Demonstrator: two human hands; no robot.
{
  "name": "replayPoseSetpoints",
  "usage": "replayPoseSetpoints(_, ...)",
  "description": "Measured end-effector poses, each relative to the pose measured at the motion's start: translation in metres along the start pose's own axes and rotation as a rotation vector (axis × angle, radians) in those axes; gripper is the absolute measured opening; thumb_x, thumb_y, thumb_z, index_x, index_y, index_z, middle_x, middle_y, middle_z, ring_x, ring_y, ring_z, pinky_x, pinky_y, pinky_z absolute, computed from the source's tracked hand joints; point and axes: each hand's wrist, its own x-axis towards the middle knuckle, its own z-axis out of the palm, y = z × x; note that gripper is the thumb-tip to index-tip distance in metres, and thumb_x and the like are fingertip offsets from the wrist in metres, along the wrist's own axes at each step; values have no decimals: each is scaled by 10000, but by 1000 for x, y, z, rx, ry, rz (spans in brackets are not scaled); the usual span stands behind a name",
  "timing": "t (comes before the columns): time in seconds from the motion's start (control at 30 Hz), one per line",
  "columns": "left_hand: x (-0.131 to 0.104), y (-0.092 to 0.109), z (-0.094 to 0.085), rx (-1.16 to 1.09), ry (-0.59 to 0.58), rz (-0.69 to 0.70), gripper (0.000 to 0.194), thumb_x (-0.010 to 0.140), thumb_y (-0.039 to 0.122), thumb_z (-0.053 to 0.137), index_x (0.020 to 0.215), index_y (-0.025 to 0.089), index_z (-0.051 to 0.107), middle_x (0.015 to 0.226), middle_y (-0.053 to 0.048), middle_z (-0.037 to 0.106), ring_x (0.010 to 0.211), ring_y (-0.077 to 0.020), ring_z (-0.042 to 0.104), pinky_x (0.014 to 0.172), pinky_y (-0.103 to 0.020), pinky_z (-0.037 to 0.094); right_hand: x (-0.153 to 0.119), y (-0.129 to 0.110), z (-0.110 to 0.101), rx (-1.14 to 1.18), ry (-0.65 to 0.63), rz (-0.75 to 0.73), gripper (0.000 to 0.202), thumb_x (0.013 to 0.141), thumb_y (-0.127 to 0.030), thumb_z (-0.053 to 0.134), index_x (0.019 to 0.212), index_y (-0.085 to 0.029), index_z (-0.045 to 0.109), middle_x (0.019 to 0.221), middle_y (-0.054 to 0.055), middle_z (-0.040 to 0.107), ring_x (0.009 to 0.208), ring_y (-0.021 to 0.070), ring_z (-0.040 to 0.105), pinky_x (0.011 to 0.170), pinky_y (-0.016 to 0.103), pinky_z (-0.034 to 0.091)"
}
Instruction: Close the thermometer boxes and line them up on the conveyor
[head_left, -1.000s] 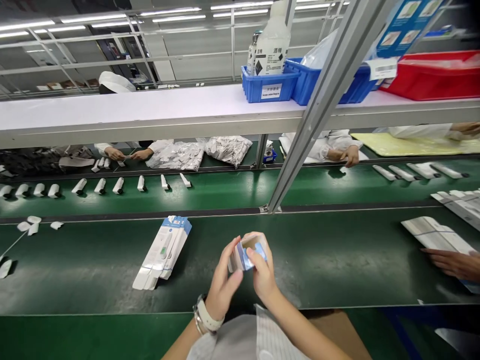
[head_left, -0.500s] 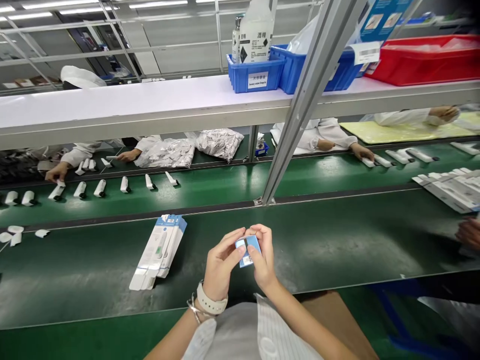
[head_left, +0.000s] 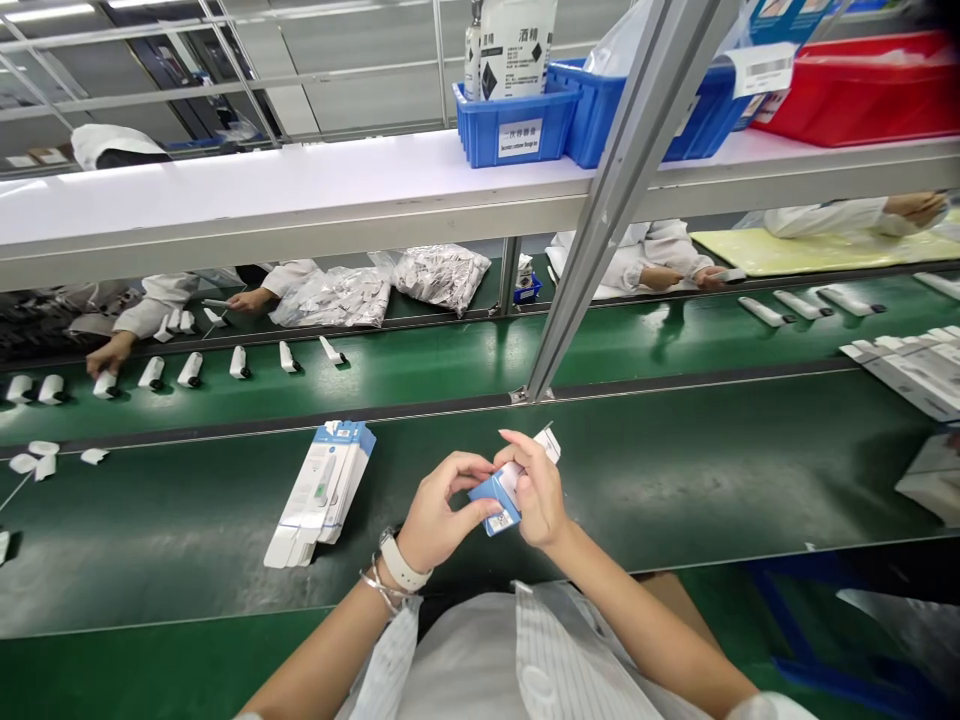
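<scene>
A small blue and white carton (head_left: 496, 503) is held between my two hands above the dark green bench. My left hand (head_left: 448, 510) grips its left side, the thumb lying across the blue end. Around the right side curl the fingers of my right hand (head_left: 536, 490), hiding much of the box. The carton's white far end sticks out beyond my right fingers, tilted up to the right. To the left of my hands lies a stack of flat cartons (head_left: 321, 495), white with blue ends and a printed device picture.
Beyond the bench runs a green conveyor (head_left: 420, 360) with several white devices (head_left: 190, 370) on it. A metal post (head_left: 592, 230) rises ahead, beside a shelf (head_left: 300, 185) with blue bins (head_left: 517, 125) and a red bin (head_left: 862, 95). Co-workers' hands (head_left: 112, 355) work across the line.
The carton has turned in my hands, and its white far end now shows past my right fingers. My right hand has shifted slightly right. The camera view has tilted down a little.
</scene>
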Motion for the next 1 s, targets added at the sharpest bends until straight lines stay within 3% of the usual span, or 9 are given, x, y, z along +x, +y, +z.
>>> replayPoseSetpoints(0.07, 0, -1, 3, 35, -26, -5, 323, 755, 262, 645, 1071, 199, 615, 1003, -83, 606, 901, -194, 587, 810, -337, 501, 1, 0, -1, 6, 5, 19, 403, 887, -384, 265, 1235, -224, 394, 815, 45, 602, 775, 225, 584, 729, 412, 432)
replayPoseSetpoints(0.2, 1, 0, 9, 158, 28, 38, 231, 793, 260, 600, 1009, 212, 667, 942, -65, 630, 871, -192, 586, 791, -322, 485, 6, -4, 1, -15, 60, 61, 360, 902, -379, 231, 959, -222, 550, 772, 42, 608, 734, 205, 576, 697, 377, 426)
replayPoseSetpoints(0.27, 3, -2, 12, 172, 78, 42, 227, 791, 264, 603, 1002, 216, 671, 931, -60, 639, 855, -190, 590, 768, -316, 487, 7, -6, 2, -32, 74, 104, 394, 908, -388, 207, 839, -218, 556, 748, 41, 602, 698, 193, 567, 671, 359, 422)
replayPoseSetpoints(0.43, 7, -12, 12, 137, 97, 19, 191, 780, 265, 616, 947, 204, 686, 894, -60, 641, 823, -183, 591, 742, -308, 489, 6, -5, 4, 16, 89, 265, 413, 917, -412, 194, 815, -207, 538, 729, 33, 588, 653, 172, 549, 614, 320, 411)
replayPoseSetpoints(0.57, 2, -13, 10, 21, -15, -51, 351, 768, 346, 620, 1088, 200, 615, 1014, -79, 592, 904, -205, 579, 745, -311, 502, 6, -1, 10, 91, 106, 351, 445, 919, -447, 183, 760, -208, 522, 654, 8, 562, 572, 147, 518, 540, 285, 380)
replayPoseSetpoints(0.7, -11, -15, 6, 206, -36, -132, 610, 655, 380, 716, 1201, 220, 497, 1102, -78, 557, 1004, -244, 542, 869, -379, 458, 9, 5, 14, 26, -50, 361, 439, 925, -439, 181, 775, -220, 531, 714, 5, 583, 651, 151, 550, 614, 288, 409)
replayPoseSetpoints(0.8, -19, -41, -5, 203, 36, -310, 525, 725, 391, 637, 1195, 219, 481, 1002, -62, 594, 933, -226, 582, 848, -397, 473, 9, 20, 13, -104, -98, 383, 361, 921, -428, 233, 937, -239, 540, 947, 33, 611, 914, 193, 561, 813, 346, 411)
replayPoseSetpoints(0.93, -26, -109, -20, -74, 432, -658, 439, 807, 493, 477, 1132, 204, 421, 971, -57, 595, 809, -157, 640, 713, -302, 539, -4, 50, 6, -237, -49, 491, 380, 896, -456, 288, 1062, -202, 518, 1100, 93, 571, 1082, 237, 494, 949, 426, 350)
replayPoseSetpoints(1.0, -33, -140, -19, -63, 503, -774, 469, 809, 518, 452, 1122, 172, 405, 879, -67, 609, 678, -150, 650, 622, -300, 550, -18, 64, 3, -257, -71, 562, 410, 885, -473, 295, 1066, -182, 521, 1099, 109, 566, 1080, 245, 498, 955, 437, 353)
